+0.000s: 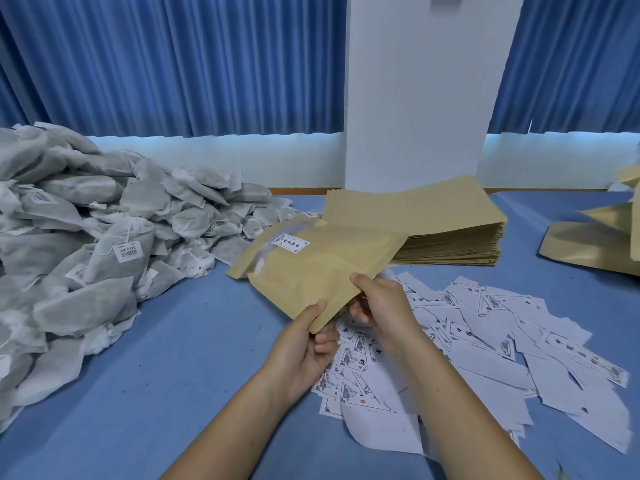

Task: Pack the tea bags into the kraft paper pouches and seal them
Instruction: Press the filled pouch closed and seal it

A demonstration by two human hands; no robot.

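Pinching kraft pouch near edge: left hand and right hand thumbs on top, fingers underneath. Looks light, thin, bends easily; best held at edges. Tea bags left of fingers.

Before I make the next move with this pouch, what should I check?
1. Grip of the left hand on the pouch, near edge: ok.
2. Grip of the right hand on the same edge: ok.
3. The label stuck on the pouch: ok.
4. Tea bags inside the pouch: cannot tell.
5. Pouch mouth sealed: cannot tell.
6. The tea bag pile close by on the left: ok.
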